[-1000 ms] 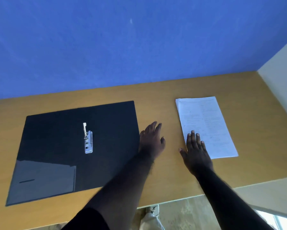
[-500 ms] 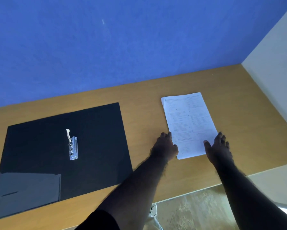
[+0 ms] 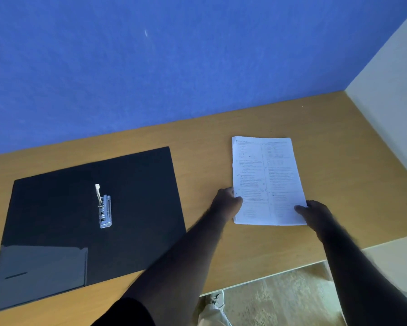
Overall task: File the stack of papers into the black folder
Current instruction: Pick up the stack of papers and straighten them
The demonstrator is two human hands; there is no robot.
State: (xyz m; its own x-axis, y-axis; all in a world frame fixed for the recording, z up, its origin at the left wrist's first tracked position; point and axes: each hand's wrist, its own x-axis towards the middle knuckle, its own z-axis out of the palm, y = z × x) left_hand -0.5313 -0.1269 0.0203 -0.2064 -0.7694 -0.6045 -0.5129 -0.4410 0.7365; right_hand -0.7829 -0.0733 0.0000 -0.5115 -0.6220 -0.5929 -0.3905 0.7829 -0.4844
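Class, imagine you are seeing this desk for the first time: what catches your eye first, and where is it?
The white stack of papers stands out at centre right of the wooden desk, gripped at its near corners by the left hand and right hand. To the left lies the open black folder, with its silver clip raised. Behind rises a bright blue wall.

Both bare forearms reach forward from the lower edge of the view. The left hand [image 3: 227, 204] grips the left edge of the white printed stack of papers [image 3: 267, 180], thumb on top. The right hand [image 3: 315, 214] clasps the near right corner, thumb lying across the sheet
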